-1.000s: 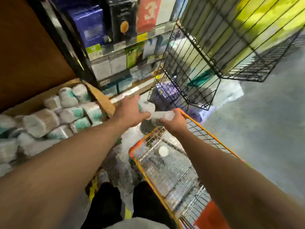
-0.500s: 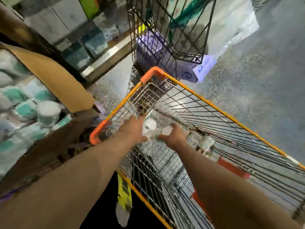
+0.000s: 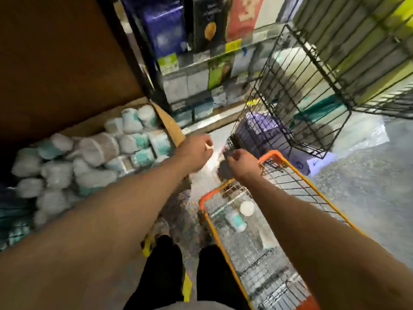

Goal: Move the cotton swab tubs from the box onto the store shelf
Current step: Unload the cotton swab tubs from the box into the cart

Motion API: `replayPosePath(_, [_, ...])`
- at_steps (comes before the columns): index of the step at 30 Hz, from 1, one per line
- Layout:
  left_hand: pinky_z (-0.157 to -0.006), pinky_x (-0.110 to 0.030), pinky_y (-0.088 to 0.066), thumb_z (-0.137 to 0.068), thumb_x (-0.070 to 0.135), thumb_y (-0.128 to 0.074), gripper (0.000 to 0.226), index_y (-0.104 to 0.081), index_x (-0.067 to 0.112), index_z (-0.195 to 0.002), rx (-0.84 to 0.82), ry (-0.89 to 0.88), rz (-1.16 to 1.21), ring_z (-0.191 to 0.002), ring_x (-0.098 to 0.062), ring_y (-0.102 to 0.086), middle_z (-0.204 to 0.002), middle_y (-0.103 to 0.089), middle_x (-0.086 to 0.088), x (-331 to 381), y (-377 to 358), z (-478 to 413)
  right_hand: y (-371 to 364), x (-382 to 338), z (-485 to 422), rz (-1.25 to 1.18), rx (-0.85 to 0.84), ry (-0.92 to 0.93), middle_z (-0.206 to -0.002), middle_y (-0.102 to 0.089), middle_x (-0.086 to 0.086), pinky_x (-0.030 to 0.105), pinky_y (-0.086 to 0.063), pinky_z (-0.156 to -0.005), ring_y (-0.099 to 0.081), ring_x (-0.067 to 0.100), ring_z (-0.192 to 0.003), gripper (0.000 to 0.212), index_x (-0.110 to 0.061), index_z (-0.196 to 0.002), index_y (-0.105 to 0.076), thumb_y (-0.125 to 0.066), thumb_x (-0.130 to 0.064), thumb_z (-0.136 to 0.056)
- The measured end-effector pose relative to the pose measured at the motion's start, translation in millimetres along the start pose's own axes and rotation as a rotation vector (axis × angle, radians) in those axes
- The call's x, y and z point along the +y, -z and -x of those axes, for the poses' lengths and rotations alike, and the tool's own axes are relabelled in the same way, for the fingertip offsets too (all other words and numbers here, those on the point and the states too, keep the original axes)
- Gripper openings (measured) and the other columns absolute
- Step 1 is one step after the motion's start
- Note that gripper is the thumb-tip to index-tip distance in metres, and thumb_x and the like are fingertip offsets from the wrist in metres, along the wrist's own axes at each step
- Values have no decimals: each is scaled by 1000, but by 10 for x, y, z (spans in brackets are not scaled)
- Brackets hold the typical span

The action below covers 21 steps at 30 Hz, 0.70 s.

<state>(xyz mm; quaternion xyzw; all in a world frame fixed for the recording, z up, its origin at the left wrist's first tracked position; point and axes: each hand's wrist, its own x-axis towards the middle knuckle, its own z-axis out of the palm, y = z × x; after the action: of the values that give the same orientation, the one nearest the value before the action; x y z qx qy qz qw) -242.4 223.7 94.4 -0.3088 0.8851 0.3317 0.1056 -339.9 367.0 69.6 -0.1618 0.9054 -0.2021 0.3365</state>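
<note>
Many white and teal cotton swab tubs point(image 3: 134, 142) lie piled in an open cardboard box point(image 3: 172, 128) on my left. Two more tubs point(image 3: 237, 218) lie inside the orange wire cart point(image 3: 271, 155) below my right arm. My left hand point(image 3: 196, 151) hovers just past the box's right flap with its fingers loosely curled, holding nothing. Close beside it, my right hand point(image 3: 240, 162) hangs over the cart's front corner, also loosely curled with nothing in it. The view is blurred by motion.
Store shelves point(image 3: 201, 63) with boxed goods and yellow price tags stand ahead. A black wire basket point(image 3: 301, 108) juts out at the right above purple packs on the floor. A brown panel point(image 3: 55, 63) fills the upper left. Grey floor lies to the right.
Both hands held tubs, lowered them into the orange cart, and have now risen without them towards the box. The view has tilted back up to the shelves.
</note>
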Motion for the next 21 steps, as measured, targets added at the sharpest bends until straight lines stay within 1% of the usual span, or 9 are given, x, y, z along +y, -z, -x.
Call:
replayPosePath(3, [-88, -41, -54, -94, 31, -60, 15, -65, 25, -107, 56, 142, 28, -99, -27, -65, -105, -71, -5, -801, 438, 252, -416, -702, 24, 26, -58, 122, -112, -74, 11, 32, -48, -92, -66, 30, -110, 30, -16, -114, -70, -59, -33, -93])
replayPosePath(5, [-88, -41, -54, -93, 34, -60, 20, -65, 26, -110, 46, 244, -7, -100, -29, -64, -109, -70, -6, -1297, 546, 422, -680, -1026, 45, 74, -156, 178, -112, -74, 11, 33, -52, -92, -67, 31, -108, 31, -19, -116, -70, -60, -35, -93])
replayPosePath(8, [-88, -41, -53, -88, 39, -59, 28, -64, 24, -112, 18, 363, 1, -103, -30, -63, -114, -69, -8, -2041, 559, 681, -1186, -1459, 44, 266, -306, 286, -127, -68, 10, 32, -47, -97, -62, 31, -119, 35, -22, -125, -67, -60, -36, -94])
replayPosePath(10, [-89, -40, -53, -86, 44, -57, 34, -62, 25, -114, -29, 392, 20, -107, -31, -62, -120, -67, -9, -2371, 487, 810, -1476, -1632, 40, 441, -423, 300, -134, -63, 12, 33, -46, -101, -57, 32, -125, 36, -17, -130, -64, -56, -30, -97])
replayPosePath(11, [-91, -40, -52, -88, 43, -59, 36, -61, 25, -119, -73, 399, 15, -111, -32, -61, -124, -65, -9, -2466, 446, 854, -1608, -1677, 20, 517, -441, 304, -136, -61, 14, 35, -46, -103, -56, 34, -127, 37, -13, -131, -62, -55, -26, -97])
replayPosePath(13, [-94, -40, -50, -93, 39, -61, 41, -56, 27, -132, -130, 392, -19, -118, -32, -58, -131, -58, -9, -2571, 355, 878, -1773, -1673, -14, 581, -380, 254, -136, -57, 15, 42, -49, -102, -54, 37, -127, 39, -12, -130, -56, -58, -22, -93])
replayPosePath(15, [-96, -42, -48, -94, 40, -59, 45, -51, 32, -138, -151, 341, -120, -120, -32, -54, -134, -54, -7, -2640, 270, 818, -1884, -1622, -65, 644, -281, 228, -138, -51, 12, 47, -48, -101, -49, 39, -129, 43, -15, -131, -50, -62, -20, -90])
replayPosePath(18, [-98, -42, -43, -93, 43, -59, 47, -49, 27, -137, -222, 283, -274, -123, -31, -52, -135, -55, -8, -2689, 196, 679, -1999, -1523, -177, 730, -244, 252, -143, -47, 9, 48, -46, -99, -45, 38, -130, 52, -19, -136, -42, -68, -20, -91])
replayPosePath(21, [-99, -43, -38, -89, 49, -63, 52, -50, 26, -134, -301, 281, -332, -124, -31, -49, -133, -58, -8, -2718, 168, 547, -2103, -1451, -288, 627, -278, 230, -146, -45, 10, 50, -45, -99, -44, 41, -131, 65, -17, -140, -35, -72, -27, -88])
